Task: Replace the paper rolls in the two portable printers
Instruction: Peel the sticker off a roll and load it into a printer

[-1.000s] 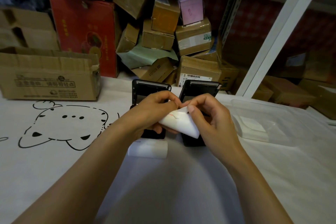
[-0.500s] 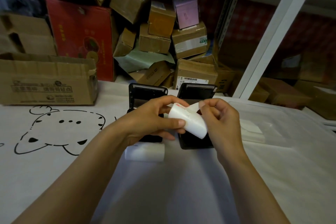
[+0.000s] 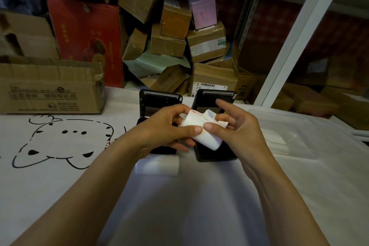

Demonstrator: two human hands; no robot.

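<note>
Glossy black plastic printers [image 3: 214, 96]; matt white paper roll [image 3: 205, 139].

two printers [image 3: 159, 104] side by side

Table: the white cloth [image 3: 199, 215] in front of me covers it, with a cat drawing [image 3: 60, 142] at my 10 o'clock.
Boxes: a long cardboard box [image 3: 50, 88] at 10 o'clock on the cloth; behind it a red carton [image 3: 85, 36]; at 12 o'clock a heap of brown boxes [image 3: 169, 32] with a small pink box [image 3: 202, 11] on top.
Shelving: a white post [image 3: 299, 36] slants up at 1 o'clock.
Light: dim, with my shadow falling on the cloth.
</note>
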